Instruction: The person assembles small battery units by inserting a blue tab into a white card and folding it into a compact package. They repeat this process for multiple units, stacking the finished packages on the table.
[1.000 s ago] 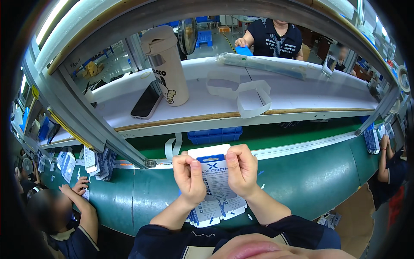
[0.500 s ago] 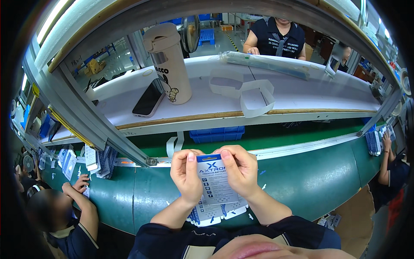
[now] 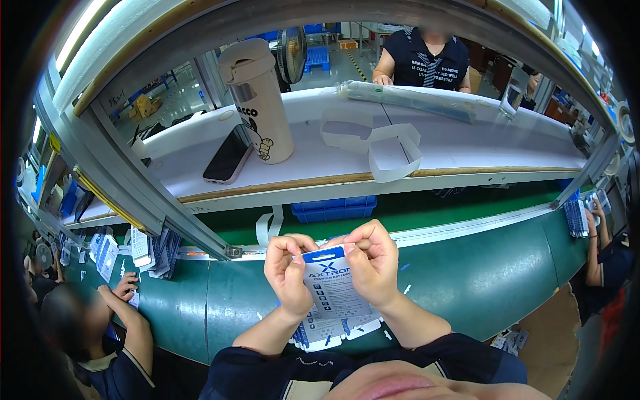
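My left hand point(image 3: 288, 277) and my right hand point(image 3: 373, 267) pinch the upper corners of a flat white-and-blue battery box point(image 3: 337, 293). Its printed side faces me, and a slotted blue hang tab point(image 3: 325, 256) is along its top. My thumbs press on the near side, while the other fingers curl behind and are partly hidden. Below the box, more flat white-and-blue packages point(image 3: 323, 341) lie at the near edge of the green table point(image 3: 253, 300). Small paper scraps point(image 3: 407, 290) are scattered beside my right wrist.
A white shelf point(image 3: 320, 157) spans the far side, bearing a tumbler point(image 3: 270, 127), a phone point(image 3: 229, 157) and looped white strips point(image 3: 393, 150). Under it sits a blue crate point(image 3: 333, 210). A metal post point(image 3: 133, 167) rises at left. Co-workers sit left, right and opposite. An open carton point(image 3: 547, 340) stands at lower right.
The top of the box has tipped so that more of its blue tab and slot shows. My fingers have shifted along its top edge, the right ones rising slightly.
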Motion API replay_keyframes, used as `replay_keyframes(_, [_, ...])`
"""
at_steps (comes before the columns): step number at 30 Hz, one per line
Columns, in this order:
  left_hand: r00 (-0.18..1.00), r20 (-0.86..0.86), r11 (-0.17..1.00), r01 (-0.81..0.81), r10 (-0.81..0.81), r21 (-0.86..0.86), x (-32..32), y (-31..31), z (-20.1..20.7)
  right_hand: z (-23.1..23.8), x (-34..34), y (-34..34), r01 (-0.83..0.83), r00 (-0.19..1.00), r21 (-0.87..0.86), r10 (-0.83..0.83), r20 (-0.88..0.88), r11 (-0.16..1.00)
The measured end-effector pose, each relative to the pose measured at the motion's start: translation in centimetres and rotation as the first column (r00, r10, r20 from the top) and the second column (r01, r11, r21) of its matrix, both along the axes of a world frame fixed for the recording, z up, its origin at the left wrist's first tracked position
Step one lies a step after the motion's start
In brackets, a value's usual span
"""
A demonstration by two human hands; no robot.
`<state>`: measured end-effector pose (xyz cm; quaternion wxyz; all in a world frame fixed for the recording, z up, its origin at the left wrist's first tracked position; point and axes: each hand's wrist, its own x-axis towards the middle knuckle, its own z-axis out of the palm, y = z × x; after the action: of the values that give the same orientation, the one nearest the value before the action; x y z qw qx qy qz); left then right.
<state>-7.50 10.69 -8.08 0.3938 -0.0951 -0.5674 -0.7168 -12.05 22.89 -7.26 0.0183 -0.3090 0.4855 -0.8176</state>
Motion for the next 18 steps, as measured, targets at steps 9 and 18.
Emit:
replay_keyframes(9, [0.993, -0.074, 0.989, -0.095, 0.087, -0.116, 0.0, 0.0, -0.5, -0.2, -0.4, -0.2, 0.005, 1.000, 0.003, -0.005, -0.026, 1.000])
replay_keyframes(18, [0.994, 0.020, 0.961, -0.099, 0.107, -0.258, 0.3, 0.5, 0.1, 0.2, -1.0, 0.2, 0.064, 0.994, 0.034, -0.061, -0.088, 0.997])
